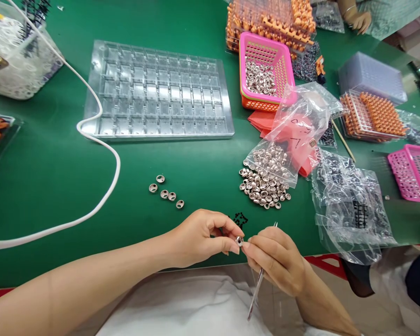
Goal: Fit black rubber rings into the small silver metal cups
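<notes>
Between the thumb and forefinger of my left hand (210, 238) is a small silvery metal cup with a hole (239, 241). My right hand (276, 256) meets it from the right, thumb and forefinger at its edge. Metal tweezers (255, 295) lie through the fingers of that same hand, one end pointing down toward my lap. Just beyond my hands lie tiny black parts (241, 218). Several finished-looking metal cups (164, 194) rest on the green table to the left. A heap of similar metal cups (266, 189) spills from a clear plastic bag (290, 140) at the right.
A clear compartment tray (161, 93) lies ahead. Behind the heap stands a pink basket (290, 70) of metal parts, near stacked trays of orange parts (273, 23). A white cable (117, 163) curves across the left. Plastic bags (353, 214) hang over the front edge. Another person's hand (360, 21) is far right.
</notes>
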`<state>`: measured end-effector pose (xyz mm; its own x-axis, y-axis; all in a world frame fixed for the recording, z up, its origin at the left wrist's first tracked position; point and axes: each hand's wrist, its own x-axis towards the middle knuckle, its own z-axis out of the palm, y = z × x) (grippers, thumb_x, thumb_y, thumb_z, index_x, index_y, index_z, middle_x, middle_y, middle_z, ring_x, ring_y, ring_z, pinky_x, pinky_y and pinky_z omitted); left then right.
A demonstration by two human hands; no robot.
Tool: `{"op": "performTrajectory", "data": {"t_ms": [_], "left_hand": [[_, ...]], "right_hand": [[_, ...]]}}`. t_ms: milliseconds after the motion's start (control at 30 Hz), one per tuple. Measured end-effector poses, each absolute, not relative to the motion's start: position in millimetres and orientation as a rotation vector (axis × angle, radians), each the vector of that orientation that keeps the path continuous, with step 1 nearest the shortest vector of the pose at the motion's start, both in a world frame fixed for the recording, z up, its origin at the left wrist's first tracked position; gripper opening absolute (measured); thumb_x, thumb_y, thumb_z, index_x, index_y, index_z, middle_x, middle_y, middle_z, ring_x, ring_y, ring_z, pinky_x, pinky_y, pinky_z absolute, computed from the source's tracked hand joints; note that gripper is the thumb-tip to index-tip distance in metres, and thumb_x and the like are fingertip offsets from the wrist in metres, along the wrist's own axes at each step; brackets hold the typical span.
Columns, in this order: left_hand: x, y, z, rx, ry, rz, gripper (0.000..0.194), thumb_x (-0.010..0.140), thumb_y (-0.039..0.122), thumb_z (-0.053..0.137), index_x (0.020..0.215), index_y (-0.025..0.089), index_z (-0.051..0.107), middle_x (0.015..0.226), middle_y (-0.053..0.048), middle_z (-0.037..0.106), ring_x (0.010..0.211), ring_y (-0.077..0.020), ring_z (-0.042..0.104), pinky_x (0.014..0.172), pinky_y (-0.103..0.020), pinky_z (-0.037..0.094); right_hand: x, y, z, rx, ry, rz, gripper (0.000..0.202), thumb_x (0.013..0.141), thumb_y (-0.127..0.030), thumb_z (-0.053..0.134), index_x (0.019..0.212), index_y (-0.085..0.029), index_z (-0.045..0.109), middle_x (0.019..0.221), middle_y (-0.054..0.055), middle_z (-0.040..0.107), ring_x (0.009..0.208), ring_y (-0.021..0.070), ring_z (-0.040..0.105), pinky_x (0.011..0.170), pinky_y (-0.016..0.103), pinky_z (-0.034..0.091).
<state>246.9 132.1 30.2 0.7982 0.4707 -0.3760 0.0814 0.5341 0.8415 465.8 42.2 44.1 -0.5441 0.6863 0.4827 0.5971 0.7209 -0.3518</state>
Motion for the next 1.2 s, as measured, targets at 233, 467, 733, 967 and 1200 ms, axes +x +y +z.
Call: {"op": "performTrajectory", "data": {"t_ms": [233,467,733,967,1200], "left_hand": [[246.3,133.7,32.0,1.090,0.632,0.236,0.019,0.076,0.028,0.078,0.087,0.013,0.076,0.081,-0.004,0.074,0.068,-0.0139,0.068,0.063,-0.022,0.057],[245.7,135.3,36.5,1.164,0.627,0.236,0.017,0.078,0.026,0.077,0.088,0.013,0.076,0.082,-0.004,0.073,0.068,-0.0135,0.067,0.063,-0.021,0.056],[245.6,132.9,37.0,1.179,0.614,0.261,0.014,0.080,0.025,0.075,0.089,0.014,0.075,0.083,-0.004,0.072,0.069,-0.0141,0.070,0.065,-0.021,0.057],[247.8,131.2,37.5,1.086,0.609,0.269,0.013,0.079,0.022,0.074,0.087,0.012,0.075,0.082,-0.004,0.071,0.067,-0.0126,0.067,0.065,-0.021,0.059],[249.0,128.4,38.3,0.988,0.602,0.273,0.010,0.078,0.019,0.073,0.085,0.011,0.074,0.081,-0.003,0.069,0.069,-0.0127,0.066,0.067,-0.023,0.061]], "right_hand": [[463.7,46.2,45.2,-0.909,-2.349,0.240,0.022,0.089,-0.005,0.057,0.110,-0.003,0.065,0.093,0.012,0.068,0.082,0.0206,0.063,0.063,0.036,0.054],[463.0,47.3,43.9,-0.910,-2.350,0.247,0.022,0.091,-0.006,0.054,0.110,-0.004,0.066,0.094,0.013,0.068,0.084,0.0204,0.062,0.065,0.036,0.054],[462.9,48.3,45.9,-0.871,-2.398,0.155,0.023,0.092,-0.007,0.050,0.108,-0.002,0.065,0.091,0.014,0.067,0.080,0.0216,0.062,0.058,0.035,0.051],[459.6,45.5,52.6,-0.934,-2.444,0.124,0.023,0.091,-0.005,0.050,0.107,-0.002,0.066,0.097,0.015,0.067,0.081,0.0211,0.062,0.061,0.035,0.049],[460.5,50.4,50.9,-0.831,-2.414,0.155,0.026,0.092,-0.006,0.044,0.103,0.000,0.067,0.095,0.016,0.065,0.079,0.0214,0.059,0.058,0.035,0.047]]}}
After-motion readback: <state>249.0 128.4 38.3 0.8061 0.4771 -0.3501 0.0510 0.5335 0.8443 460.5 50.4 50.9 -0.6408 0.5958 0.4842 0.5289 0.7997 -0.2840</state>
